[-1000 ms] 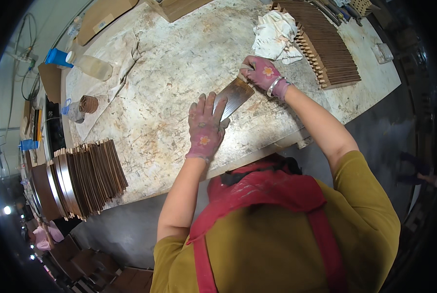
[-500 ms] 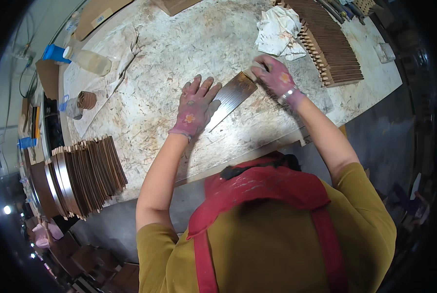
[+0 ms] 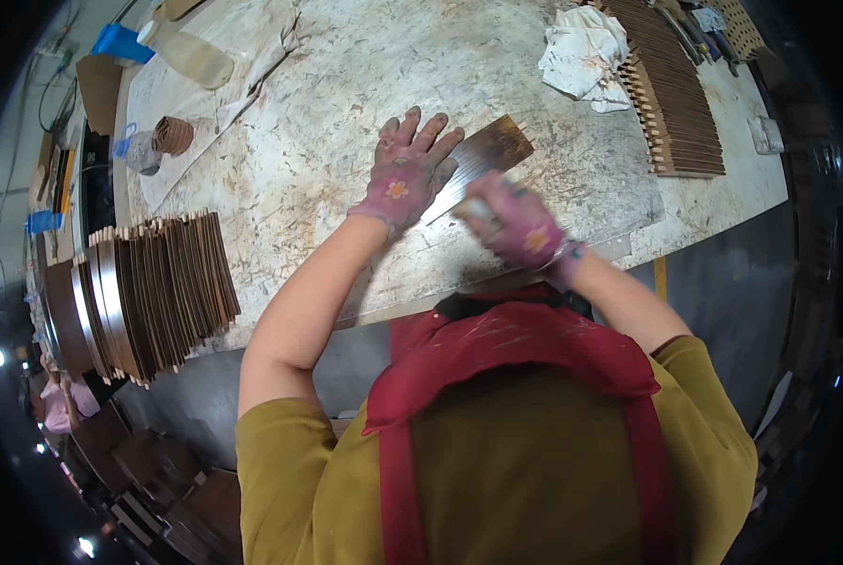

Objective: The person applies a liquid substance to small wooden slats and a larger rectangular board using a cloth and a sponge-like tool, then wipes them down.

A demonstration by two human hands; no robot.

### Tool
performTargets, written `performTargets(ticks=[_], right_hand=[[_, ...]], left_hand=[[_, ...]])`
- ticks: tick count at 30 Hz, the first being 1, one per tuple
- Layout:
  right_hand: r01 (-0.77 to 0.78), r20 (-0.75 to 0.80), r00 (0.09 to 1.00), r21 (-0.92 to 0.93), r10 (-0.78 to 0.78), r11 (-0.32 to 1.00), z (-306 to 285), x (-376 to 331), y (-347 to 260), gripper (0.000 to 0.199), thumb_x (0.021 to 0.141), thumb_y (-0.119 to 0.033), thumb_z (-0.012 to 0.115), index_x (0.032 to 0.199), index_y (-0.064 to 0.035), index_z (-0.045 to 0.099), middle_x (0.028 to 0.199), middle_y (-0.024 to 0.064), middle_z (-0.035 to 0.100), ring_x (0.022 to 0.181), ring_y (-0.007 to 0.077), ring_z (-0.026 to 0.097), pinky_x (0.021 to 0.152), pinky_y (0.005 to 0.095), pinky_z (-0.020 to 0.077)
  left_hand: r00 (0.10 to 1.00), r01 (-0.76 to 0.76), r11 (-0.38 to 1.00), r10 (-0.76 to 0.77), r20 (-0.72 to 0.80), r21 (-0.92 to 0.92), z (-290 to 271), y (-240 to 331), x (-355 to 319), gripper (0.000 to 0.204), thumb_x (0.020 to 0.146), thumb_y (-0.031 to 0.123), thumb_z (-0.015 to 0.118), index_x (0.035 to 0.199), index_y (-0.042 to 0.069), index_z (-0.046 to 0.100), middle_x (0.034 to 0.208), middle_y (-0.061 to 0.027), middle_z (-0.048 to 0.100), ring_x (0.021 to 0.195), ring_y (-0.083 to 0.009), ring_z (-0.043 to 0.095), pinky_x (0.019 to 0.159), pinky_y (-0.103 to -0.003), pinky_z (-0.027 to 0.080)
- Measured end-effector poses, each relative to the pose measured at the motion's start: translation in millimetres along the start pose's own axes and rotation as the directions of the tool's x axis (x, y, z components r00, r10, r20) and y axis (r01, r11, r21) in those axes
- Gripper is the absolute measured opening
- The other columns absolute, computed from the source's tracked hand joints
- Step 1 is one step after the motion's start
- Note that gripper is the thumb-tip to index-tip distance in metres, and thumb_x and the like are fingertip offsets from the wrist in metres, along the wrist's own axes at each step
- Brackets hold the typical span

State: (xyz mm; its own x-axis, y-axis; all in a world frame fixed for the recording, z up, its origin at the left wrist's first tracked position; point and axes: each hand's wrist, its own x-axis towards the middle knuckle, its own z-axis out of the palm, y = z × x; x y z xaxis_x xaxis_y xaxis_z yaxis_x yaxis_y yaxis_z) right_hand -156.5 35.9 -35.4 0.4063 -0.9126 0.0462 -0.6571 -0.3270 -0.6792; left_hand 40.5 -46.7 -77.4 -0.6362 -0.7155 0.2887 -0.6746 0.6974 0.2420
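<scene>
- We worked at one large worktable point(image 3: 280, 188), its pale top mottled and stained all over.
- One fanned stack of thin brown wooden slats point(image 3: 158, 292) stood on edge at the table's left near corner; too many to count, their pale ends lined up along the top.
- A second row of darker slats point(image 3: 675, 104) lay at the far right of the table, well apart from our hands, with small pegs showing along its left side.
- One crumpled white rag point(image 3: 586, 52) lay just beside that row, touching its left edge.
- One clear plastic bottle point(image 3: 191, 56) lay on its side at the far left; we could not tell what it held.
- One small clear container with a blue part point(image 3: 134, 151) stood near the left edge; its contents were too small to make out. A brown roll point(image 3: 172, 135) sat just beside it.
- The single wooden slat point(image 3: 482, 155) we handled lay flat near the table's middle, angled up to the right. It was dark brown with paler streaks, glossy in places, with tiny pegs at its far end.
- Our left hand point(image 3: 404, 174), in a pink stained glove, lay spread wide and flat, fingers splayed, pressing on the slat's left part.
- Our right hand point(image 3: 515, 226), gloved alike, was curled tightly round a small pale thing point(image 3: 478, 209) at the slat's near end; the picture was too blurred there to say what it was.
</scene>
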Motion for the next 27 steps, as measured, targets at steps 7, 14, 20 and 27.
performTargets(ticks=[7,14,20,27], right_hand=[[0.150,0.051,0.988,-0.156,-0.144,0.976,44,9,4,0.018,0.089,-0.024,0.058,0.102,-0.0110,0.060,0.097,0.0137,0.060,0.089,0.0321,0.063,0.073,0.0447,0.0520],[-0.424,-0.311,0.859,0.011,0.406,0.905,-2,-5,49,0.026,0.095,-0.032,0.061,0.103,-0.0080,0.054,0.089,0.0130,0.067,0.075,0.0288,0.067,0.066,0.0392,0.0564],[-0.398,-0.585,0.708,0.131,0.395,0.908,-48,-8,99,0.026,0.093,-0.027,0.066,0.105,-0.0052,0.057,0.082,0.0102,0.066,0.072,0.0195,0.064,0.063,0.0345,0.0524],[-0.033,-0.283,0.942,0.461,0.182,0.887,-80,32,94,0.034,0.092,-0.026,0.066,0.114,-0.0010,0.060,0.093,0.0044,0.064,0.084,0.0137,0.059,0.078,0.0267,0.0482]], left_hand=[[0.999,0.035,0.999,-0.035,0.035,-0.011,0,-1,0,0.043,0.094,0.027,0.058,0.135,0.020,0.058,0.141,-0.0090,0.052,0.134,-0.0382,0.041,0.108,-0.051,0.032],[0.998,0.028,0.999,-0.029,0.047,0.015,1,3,0,0.041,0.096,0.029,0.056,0.136,0.020,0.058,0.142,-0.0093,0.051,0.135,-0.0376,0.041,0.110,-0.051,0.030],[0.994,0.046,0.996,-0.053,0.096,0.072,-4,4,4,0.045,0.097,0.034,0.055,0.140,0.021,0.054,0.145,-0.0112,0.049,0.137,-0.0371,0.039,0.113,-0.052,0.027],[0.951,0.306,0.952,-0.307,-0.024,-0.021,25,82,15,0.060,0.094,0.043,0.056,0.146,0.015,0.045,0.149,-0.0236,0.039,0.143,-0.0408,0.030,0.119,-0.056,0.016]])
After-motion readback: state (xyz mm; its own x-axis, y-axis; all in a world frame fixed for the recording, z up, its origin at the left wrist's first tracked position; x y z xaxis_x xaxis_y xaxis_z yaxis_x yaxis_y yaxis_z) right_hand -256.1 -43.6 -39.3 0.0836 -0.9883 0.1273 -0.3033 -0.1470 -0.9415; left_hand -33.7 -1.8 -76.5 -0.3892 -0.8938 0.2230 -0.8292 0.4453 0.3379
